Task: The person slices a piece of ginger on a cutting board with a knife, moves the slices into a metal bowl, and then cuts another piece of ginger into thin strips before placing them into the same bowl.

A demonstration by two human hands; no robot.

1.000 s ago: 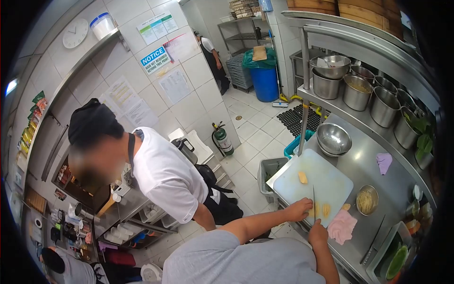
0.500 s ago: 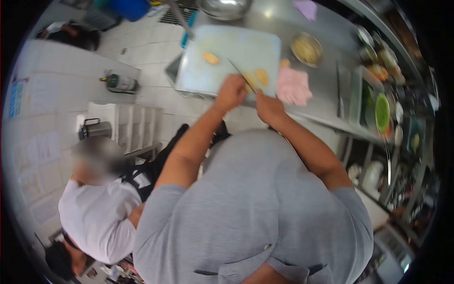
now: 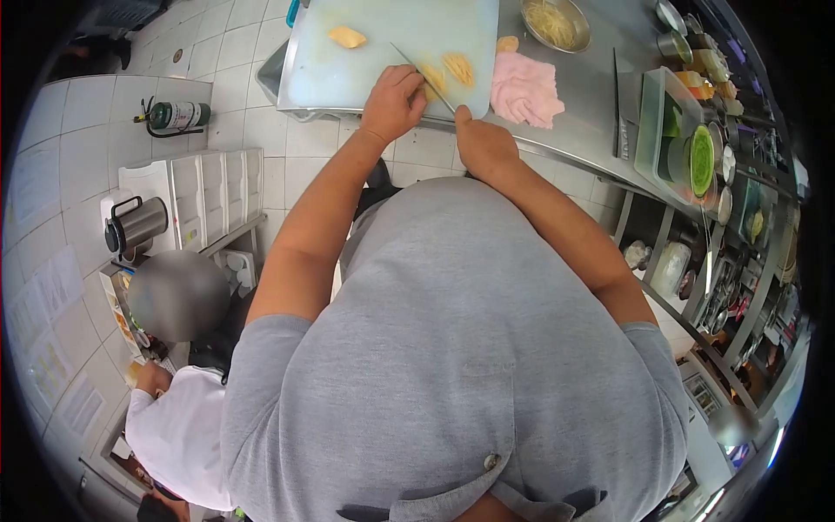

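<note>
My right hand point(image 3: 485, 143) is closed round the handle of a knife point(image 3: 445, 103), whose blade points up and left across the white cutting board point(image 3: 391, 17). Just left of the blade is my left hand point(image 3: 394, 100), fingers curled down against pale yellow vegetable strips point(image 3: 433, 80); what lies under the fingers is hidden. A second heap of cut strips point(image 3: 457, 70) lies right of the knife. Farther left on the board sits a larger peeled yellow piece point(image 3: 347, 36).
Beside the board lie a pink cloth point(image 3: 526, 87) and a small yellow piece point(image 3: 507, 43). A metal bowl point(image 3: 557, 24) holds pale shreds. Rightward stand a clear plastic container point(image 3: 651, 122) and a green-filled bowl point(image 3: 701, 161). Another person in a white shirt point(image 3: 187, 435) is at lower left.
The view has shifted, so the board and hands appear higher. The knife stays in my right hand, and my left hand stays beside the blade. The other person has turned and bent toward the left counter.
</note>
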